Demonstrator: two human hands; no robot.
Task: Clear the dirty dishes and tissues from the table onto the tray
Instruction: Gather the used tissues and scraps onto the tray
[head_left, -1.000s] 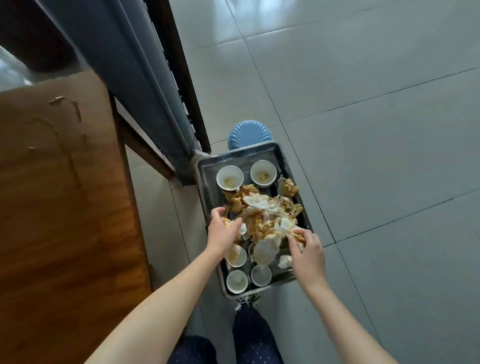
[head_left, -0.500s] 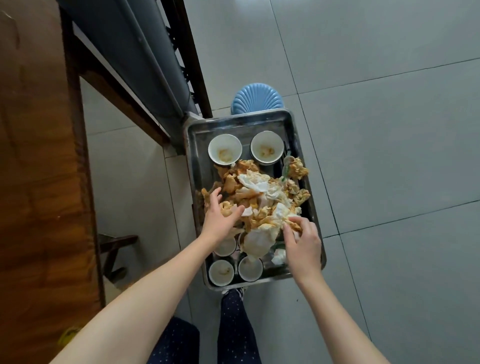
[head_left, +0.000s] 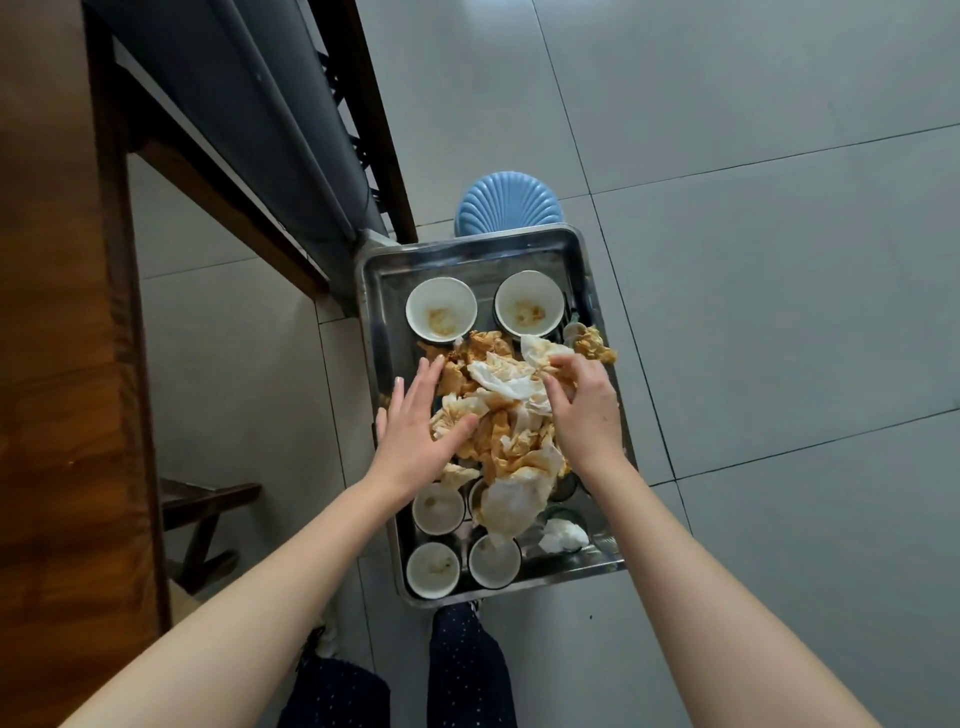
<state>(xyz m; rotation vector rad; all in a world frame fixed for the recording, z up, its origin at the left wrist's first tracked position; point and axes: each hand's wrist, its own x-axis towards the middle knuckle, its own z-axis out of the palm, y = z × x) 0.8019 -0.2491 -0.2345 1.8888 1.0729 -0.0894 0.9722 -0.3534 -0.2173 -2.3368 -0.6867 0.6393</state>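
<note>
Both of your hands are down on the tray (head_left: 376, 322), right in the heap of stained tissues (head_left: 506, 441) that fills its middle. Your left hand (head_left: 418, 428) is flat, fingers straight and slightly spread, pressing on the heap's left side close to the tray's left edge. Your right hand (head_left: 584, 410) is at the heap's far right side, fingers curled in, pinching a whitish tissue. The two hands are apart, with the heap between them.

Along the tray's far edge, the far-left bowl (head_left: 440, 312) and the far-right bowl (head_left: 528, 305) sit side by side, white, each with brownish residue in the bottom. The heap reaches their near rims.

Toward the near edge, a small bowl (head_left: 437, 509) sits just beside your left wrist. At the near left corner, two near bowls (head_left: 432, 570) stand side by side. A clean-looking white wad (head_left: 563, 535) lies by the near right corner, in what may be another bowl, mostly hidden.

A blue stool (head_left: 508, 205) shows its ribbed seat beyond the far edge; you can't tell from here whether the tray rests on it. The wooden desk (head_left: 52, 364) runs down your left, apart from the tray. Below is grey tiled floor (head_left: 779, 364), and your dotted trousers (head_left: 462, 670) show at the tray's near edge.
</note>
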